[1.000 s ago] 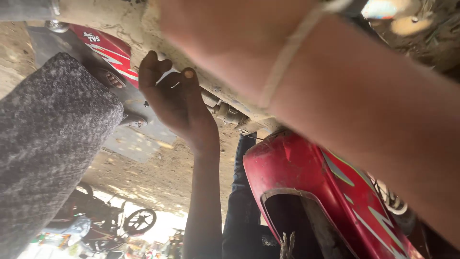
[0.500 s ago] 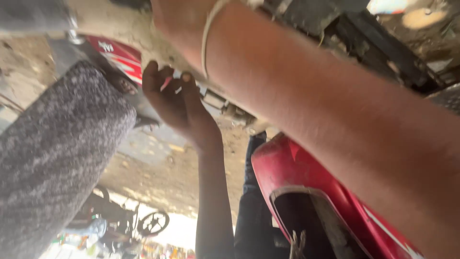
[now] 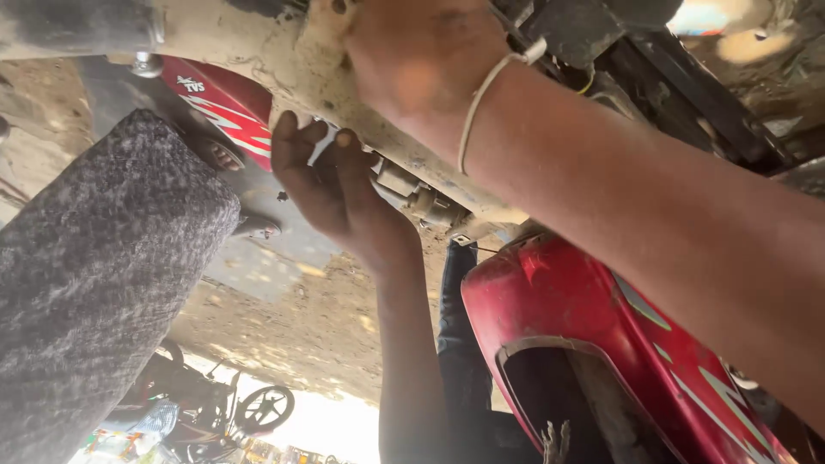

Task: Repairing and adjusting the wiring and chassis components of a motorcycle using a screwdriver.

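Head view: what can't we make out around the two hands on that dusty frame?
- Right hand: fingertips hidden behind the dusty frame; grip unknown.
- Left hand: a small pale piece between its fingers, too small to identify.
- Red panel: cut off by the bottom edge.
- Grey seat: cut off at the left edge.

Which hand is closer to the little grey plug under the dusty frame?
Left, probably. The left hand is curled at the frame edge, right beside the grey plug. The right hand, with the white wristband, rests higher up on the frame, farther from it.
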